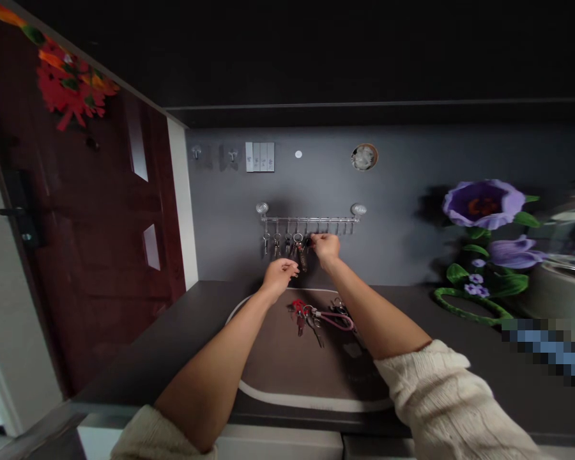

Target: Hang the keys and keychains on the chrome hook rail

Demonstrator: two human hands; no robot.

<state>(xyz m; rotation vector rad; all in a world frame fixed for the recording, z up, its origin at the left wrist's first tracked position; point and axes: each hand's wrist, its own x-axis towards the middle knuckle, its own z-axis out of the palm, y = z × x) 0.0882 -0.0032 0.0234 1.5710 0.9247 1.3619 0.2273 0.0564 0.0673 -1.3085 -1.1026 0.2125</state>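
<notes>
On the grey back wall hangs a clear hook rail (311, 220), with several key rings on its left hooks. A larger ring of keys (299, 240) with a brown fob hangs near the middle. My right hand (326, 248) is at the rail just right of those keys, fingers pinched on a small dark item (309, 243), too small to name. Below the hanging keys is my left hand (280, 275), its thumb and fingertips pressed together; what they hold, if anything, is unclear. A bunch of keys (300, 327) with a red tag and pink strap (338, 319) lies on the brown mat.
The brown mat (268, 358) with a pale rim covers the counter's middle. Further right stand purple knitted flowers (483, 204) and a pale, rounded container (565, 287). A dark cabinet (364, 57) overhangs above. A dark red door (115, 255) is at left.
</notes>
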